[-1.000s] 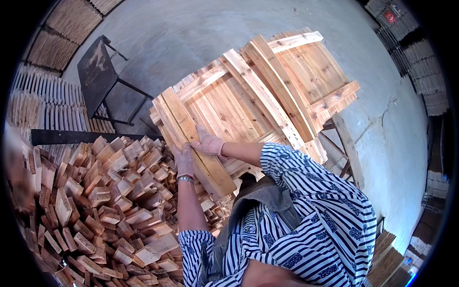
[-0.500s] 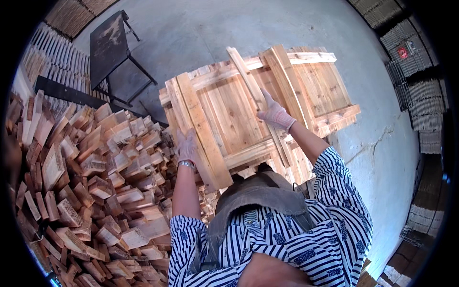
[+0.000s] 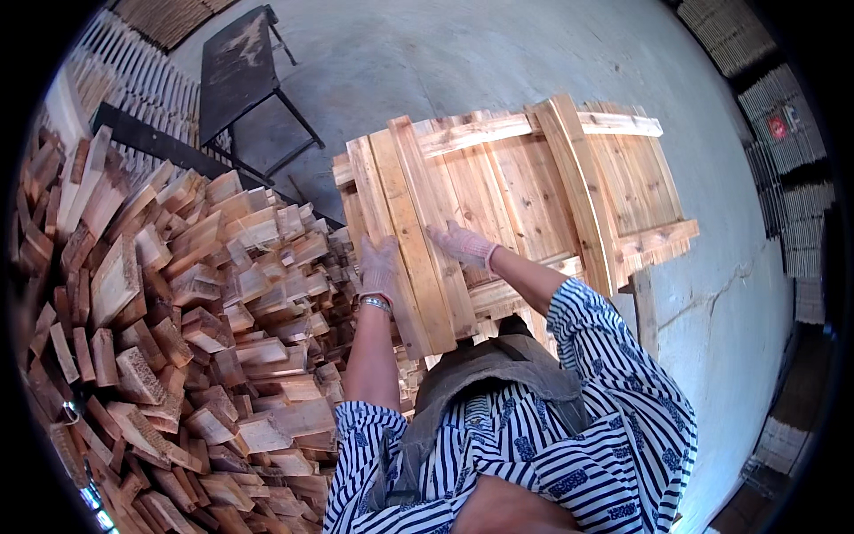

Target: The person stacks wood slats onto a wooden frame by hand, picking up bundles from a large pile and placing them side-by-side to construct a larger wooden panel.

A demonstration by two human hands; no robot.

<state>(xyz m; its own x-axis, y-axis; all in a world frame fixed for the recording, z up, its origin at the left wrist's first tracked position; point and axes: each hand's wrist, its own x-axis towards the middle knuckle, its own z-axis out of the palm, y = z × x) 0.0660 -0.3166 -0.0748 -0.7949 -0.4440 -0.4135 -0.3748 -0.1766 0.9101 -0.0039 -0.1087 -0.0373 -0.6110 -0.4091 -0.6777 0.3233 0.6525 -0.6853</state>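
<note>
A pale wooden panel (image 3: 534, 178), made of boards with raised battens nailed across it, lies on a stack of similar panels in front of me. My left hand (image 3: 378, 265), in a thin light glove with a bracelet at the wrist, grips the left edge of the near batten (image 3: 418, 258). My right hand (image 3: 463, 243), also gloved, lies on the boards just right of that batten, its fingers curled against it. Both striped sleeves reach up from the lower edge.
A high pile of short wood offcuts (image 3: 178, 311) fills the left side, close to my left arm. A black metal table (image 3: 236, 67) stands behind on the grey concrete floor (image 3: 463, 53). Stacked slats (image 3: 133, 71) line the far left, and more stacks (image 3: 801, 222) the right wall.
My right hand has come off the middle batten and moved left, close to my left hand. The panel has swung more level in view.
</note>
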